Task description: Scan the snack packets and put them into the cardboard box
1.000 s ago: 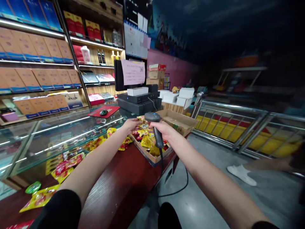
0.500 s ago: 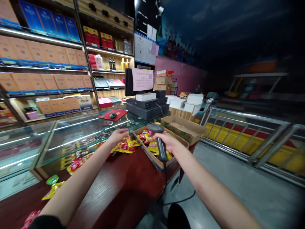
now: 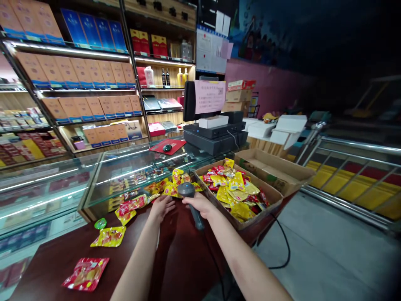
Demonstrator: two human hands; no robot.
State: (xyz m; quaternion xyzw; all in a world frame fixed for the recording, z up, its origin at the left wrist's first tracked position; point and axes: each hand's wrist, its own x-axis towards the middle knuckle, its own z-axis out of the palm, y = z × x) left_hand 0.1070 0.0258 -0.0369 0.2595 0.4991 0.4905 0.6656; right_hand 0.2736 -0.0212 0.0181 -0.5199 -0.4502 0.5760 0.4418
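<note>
My right hand [image 3: 202, 205] is wrapped round the handle of a dark grey barcode scanner [image 3: 196, 217], held above the dark red counter [image 3: 178, 255]. Close to its left, my left hand [image 3: 162, 207] hovers with fingers apart and nothing in it. Just beyond both hands lie yellow snack packets [image 3: 172, 190]. To the right, an open cardboard box [image 3: 216, 205] is filled with red and yellow snack packets [image 3: 236, 182]. A red packet [image 3: 133, 204], a yellow packet [image 3: 109, 237] and a red packet [image 3: 87, 274] lie further left on the counter.
Behind the box stands a second, shallow cardboard box [image 3: 278, 184]. A glass display case [image 3: 125, 167] runs along the left, with a mouse [image 3: 167, 148] on a red mat. A monitor [image 3: 189, 102] and black cash drawer [image 3: 209, 142] stand behind. Metal railing [image 3: 360, 146] is at right.
The scanner in my right hand has moved left, from over the box to over the counter. My left hand has come nearer to it. The view has turned left.
</note>
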